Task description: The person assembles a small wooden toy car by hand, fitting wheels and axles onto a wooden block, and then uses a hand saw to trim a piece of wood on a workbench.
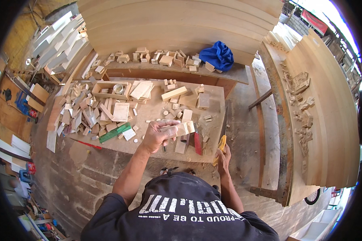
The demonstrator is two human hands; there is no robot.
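Over the near side of the work table (149, 144), my left hand (159, 134) pinches a small flat wooden block (184, 129) between thumb and fingers. The block's free end points right. My right hand (224, 159) is wrapped round the yellow handle of a handsaw (222, 143) at the table's right edge. Its dark blade points away from me, apart from the block. Below the block lie a wooden strip (182, 145) and a red object (198, 143) whose kind I cannot make out.
Loose wood offcuts (82, 110) heap on the table's left, beside an open wooden box (104, 90) and a green strip (114, 133). Behind, small wooden toy vehicles (123, 58) and a blue cloth (217, 56) rest on a bench. Tall boards (321, 108) stand at right.
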